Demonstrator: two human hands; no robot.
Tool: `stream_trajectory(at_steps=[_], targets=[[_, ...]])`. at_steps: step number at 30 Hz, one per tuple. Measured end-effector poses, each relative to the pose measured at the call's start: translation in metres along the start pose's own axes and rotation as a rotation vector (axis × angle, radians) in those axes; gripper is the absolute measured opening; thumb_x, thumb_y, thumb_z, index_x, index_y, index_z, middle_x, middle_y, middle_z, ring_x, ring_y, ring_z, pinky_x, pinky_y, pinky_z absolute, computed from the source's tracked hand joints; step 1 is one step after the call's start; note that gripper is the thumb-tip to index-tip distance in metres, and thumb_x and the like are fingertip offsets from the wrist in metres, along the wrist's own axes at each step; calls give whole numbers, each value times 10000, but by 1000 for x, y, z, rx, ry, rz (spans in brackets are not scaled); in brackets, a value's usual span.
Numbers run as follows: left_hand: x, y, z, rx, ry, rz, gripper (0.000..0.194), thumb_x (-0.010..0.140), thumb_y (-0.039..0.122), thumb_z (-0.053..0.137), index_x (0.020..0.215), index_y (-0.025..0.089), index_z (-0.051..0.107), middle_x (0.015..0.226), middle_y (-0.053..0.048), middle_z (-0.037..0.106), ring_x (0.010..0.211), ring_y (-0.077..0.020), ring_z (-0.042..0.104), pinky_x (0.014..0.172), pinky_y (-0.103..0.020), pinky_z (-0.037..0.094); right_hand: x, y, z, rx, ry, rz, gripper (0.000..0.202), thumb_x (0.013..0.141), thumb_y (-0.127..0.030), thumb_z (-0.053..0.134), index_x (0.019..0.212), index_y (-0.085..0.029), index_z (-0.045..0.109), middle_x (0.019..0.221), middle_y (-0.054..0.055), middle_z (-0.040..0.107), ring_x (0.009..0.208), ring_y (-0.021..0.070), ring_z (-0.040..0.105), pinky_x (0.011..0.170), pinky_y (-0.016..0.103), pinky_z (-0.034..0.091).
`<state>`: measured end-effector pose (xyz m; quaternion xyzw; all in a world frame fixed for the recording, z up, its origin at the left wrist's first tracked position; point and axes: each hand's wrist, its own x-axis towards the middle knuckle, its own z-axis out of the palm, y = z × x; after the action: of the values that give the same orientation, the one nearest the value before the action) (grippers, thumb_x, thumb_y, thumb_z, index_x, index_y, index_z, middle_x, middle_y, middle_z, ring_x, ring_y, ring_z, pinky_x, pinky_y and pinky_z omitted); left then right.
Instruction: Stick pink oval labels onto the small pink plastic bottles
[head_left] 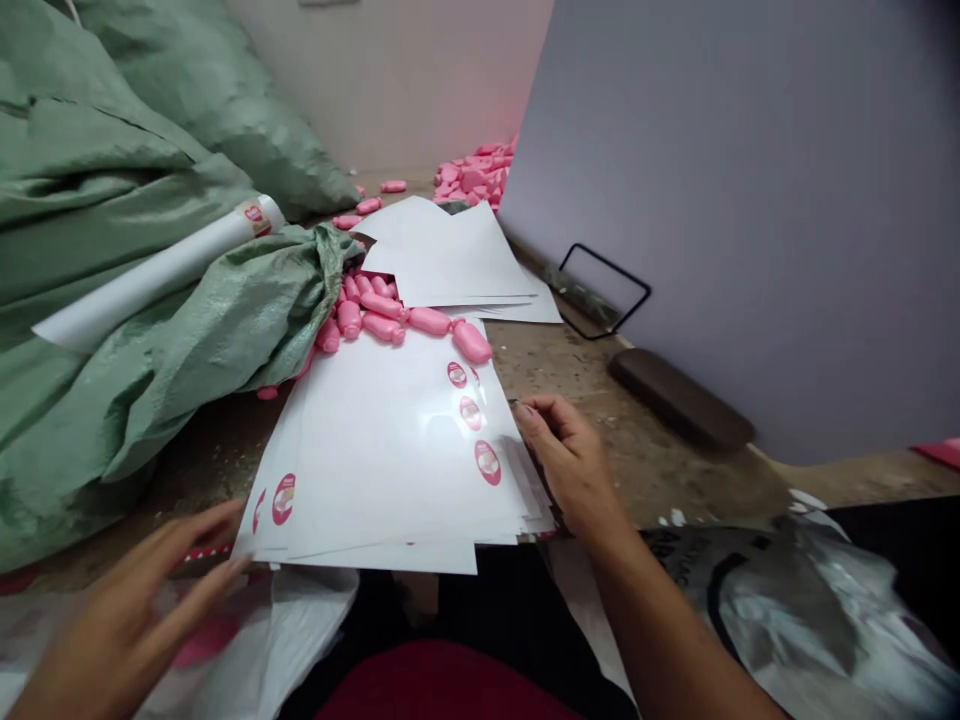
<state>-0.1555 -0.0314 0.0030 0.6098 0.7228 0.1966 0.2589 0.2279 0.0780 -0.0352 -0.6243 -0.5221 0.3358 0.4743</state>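
A stack of white sticker sheets lies in front of me, with round red-and-pink labels along its right side and at its lower left corner. My left hand is at that left corner, fingers stretched out and apart, holding nothing. At the stack's right edge, my right hand is closed in a pinch; a tiny dark bit shows at its fingertips, too small to name. Several small pink bottle-shaped pieces rest across the top of the stack.
Green woven sacks fill the left, a rolled sheet on one. More white sheets and a pink heap lie behind. On the right stand a large grey panel, a black wire frame and a dark oblong case.
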Motion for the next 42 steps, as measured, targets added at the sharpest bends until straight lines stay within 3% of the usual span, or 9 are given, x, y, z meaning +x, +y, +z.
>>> stream_trajectory(at_steps=[3,6,10,17,22,27,32,37,42], targets=[[31,61,56,5,-26,353,424,914,523,572,1290,346,656,1333,-40,676,1237,-306,603,1120,-485,427,2,1,1,-169,2,-49,295,879,-503,559,860,-216,625,703,-4,609,648,173,547,603,287,392],[56,95,104,112,-186,586,533,936,522,541,1426,312,554,1486,-89,562,1400,-348,465,1149,-570,363,4,4,-4,-325,-3,-93,300,907,-501,536,869,-222,641,795,37,696,720,214,620,649,316,419],[63,79,124,289,-151,720,617,928,533,556,1512,388,418,1619,-56,378,1492,-356,324,1190,-600,279,15,2,-9,-382,-24,-121,286,938,-478,501,882,-228,628,812,40,729,719,228,667,633,320,448],[53,51,113,435,-34,756,586,949,573,491,1511,431,403,1611,-14,389,1486,-327,353,1180,-549,335,89,-19,25,-568,-7,-300,191,813,-355,704,953,-229,673,1009,84,730,827,227,668,652,302,431],[54,67,101,263,-127,638,524,934,557,538,1431,388,535,1574,-37,456,1473,-339,372,1202,-603,265,111,-18,35,-586,-52,-228,95,826,-312,671,857,-229,636,873,56,713,744,208,619,595,280,347],[54,124,91,-512,-189,205,459,901,445,648,1331,286,631,1453,-82,587,1390,-298,483,1205,-506,308,44,-40,16,-328,-112,-143,246,805,-420,711,928,-247,587,926,21,701,769,192,621,660,296,422],[58,174,104,-1416,-348,-342,425,963,352,572,1356,200,522,1270,-130,667,1082,-213,676,957,-369,549,-19,-61,7,94,-454,-21,244,790,-438,713,905,-250,606,981,10,691,715,155,607,643,291,463],[69,175,106,-1411,-394,-501,292,899,164,636,1182,177,564,1111,-128,708,824,-152,693,689,-247,582,-21,-34,-11,-141,-431,-36,232,936,-431,507,1030,-240,600,870,23,683,750,187,621,674,316,456],[80,167,110,-1281,-350,-405,360,835,173,718,1165,203,577,1268,-136,665,1134,-258,660,900,-411,602,-19,-10,-9,-481,-444,-212,161,945,-271,497,932,-220,649,859,46,705,773,204,630,715,332,432]])
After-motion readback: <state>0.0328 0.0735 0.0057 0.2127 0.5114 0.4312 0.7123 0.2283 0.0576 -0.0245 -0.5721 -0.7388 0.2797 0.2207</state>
